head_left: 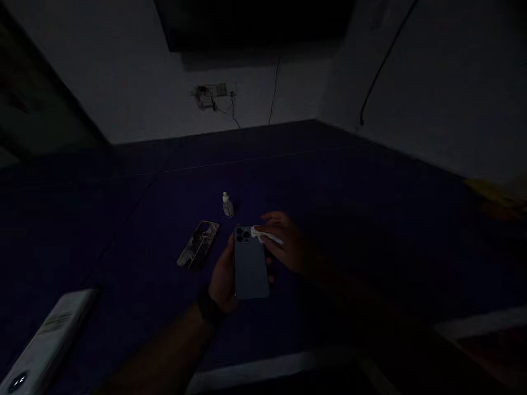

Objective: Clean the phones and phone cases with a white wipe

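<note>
Fingers of our right hand [291, 246]: closed on a folded white wipe [269, 237], the uppermost finger lifted a little apart from the others.
Wipe: pressed to the top right of the phone's back, just beside the camera lenses [242, 235].
Fingers of our left hand [222, 280]: clamped around the phone [251, 270] from beneath, thumb side along its left edge, fingertips showing past its right edge.
Phone: in our left palm, above the dark blue-purple surface [160, 323], grey-blue back facing us, lens end pointing away.
Wrist: we wear a dark watch-like band [209, 308] on the left.
Phone case: a patterned one [198, 244] lies flat on the surface, near our left hand and apart from it.
Bottle: small, clear and white-topped [228, 207], standing upright just beyond the phone.
Lower left: a long white box [47, 340] rests on the surface, well apart from our hands.
Back wall: we face a dark screen [255, 24] above a socket panel [221, 89] with loose cables [274, 90]; the light is dim.
</note>
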### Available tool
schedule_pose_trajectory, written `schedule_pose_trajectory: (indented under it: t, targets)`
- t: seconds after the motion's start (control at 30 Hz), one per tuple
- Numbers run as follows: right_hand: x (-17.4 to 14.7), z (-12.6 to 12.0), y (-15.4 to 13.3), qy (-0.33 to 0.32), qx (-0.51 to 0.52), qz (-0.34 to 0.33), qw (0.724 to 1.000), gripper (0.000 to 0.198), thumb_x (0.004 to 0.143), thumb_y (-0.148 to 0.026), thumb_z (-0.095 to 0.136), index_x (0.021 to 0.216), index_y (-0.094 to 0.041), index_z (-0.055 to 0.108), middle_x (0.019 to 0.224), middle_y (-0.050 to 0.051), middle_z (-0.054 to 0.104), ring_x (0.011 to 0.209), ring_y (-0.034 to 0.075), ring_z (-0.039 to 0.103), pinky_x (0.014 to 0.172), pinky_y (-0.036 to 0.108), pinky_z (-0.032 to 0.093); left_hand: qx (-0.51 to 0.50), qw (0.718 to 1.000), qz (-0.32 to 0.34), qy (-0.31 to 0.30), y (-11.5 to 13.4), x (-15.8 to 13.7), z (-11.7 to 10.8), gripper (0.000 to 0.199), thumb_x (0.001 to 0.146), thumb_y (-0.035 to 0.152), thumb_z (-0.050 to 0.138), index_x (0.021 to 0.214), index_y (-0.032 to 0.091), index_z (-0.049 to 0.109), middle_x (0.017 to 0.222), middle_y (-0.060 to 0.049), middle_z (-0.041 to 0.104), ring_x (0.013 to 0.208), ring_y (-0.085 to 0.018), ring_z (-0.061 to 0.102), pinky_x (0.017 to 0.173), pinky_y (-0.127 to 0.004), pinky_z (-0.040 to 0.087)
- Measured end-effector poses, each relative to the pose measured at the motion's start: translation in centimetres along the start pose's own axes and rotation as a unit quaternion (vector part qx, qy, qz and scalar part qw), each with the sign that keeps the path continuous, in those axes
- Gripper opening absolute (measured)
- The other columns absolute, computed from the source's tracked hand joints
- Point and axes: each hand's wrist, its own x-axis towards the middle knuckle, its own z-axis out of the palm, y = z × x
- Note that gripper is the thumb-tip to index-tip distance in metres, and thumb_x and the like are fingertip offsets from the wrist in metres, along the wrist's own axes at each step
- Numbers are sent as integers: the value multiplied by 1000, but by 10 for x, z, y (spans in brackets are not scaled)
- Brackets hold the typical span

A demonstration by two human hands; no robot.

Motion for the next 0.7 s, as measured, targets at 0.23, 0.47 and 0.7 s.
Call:
schedule_pose_trajectory:
  t: [0.23,0.47,0.7]
  targets:
    - [1,-1,-7,-105,-17,-112,988,28,96,-17,53,123,-18,61,121,15,65,111,28,60,93,48,52,-38,999,-4,-11,0,0,-5,43,99,50,52,137,28,52,109,-7,72,85,-26,74,74,-46,62]
    - [-4,-7,-2,-43,37,-9,998,30,94,-16,54,123,-21,61,113,11,64,104,24,63,87,41,55,-36,999,11,-25,0,2,-6,50,99,52,51,143,27,47,108,-11,72,88,-29,74,71,-47,62]
    - [0,-1,4,25,160,162,973,13,97,-30,55,94,-23,64,95,4,65,90,18,65,81,34,54,-14,999,31,-19,-2,1,-5,55,99,53,49,150,39,33,111,-8,71,84,-29,74,67,-47,62]
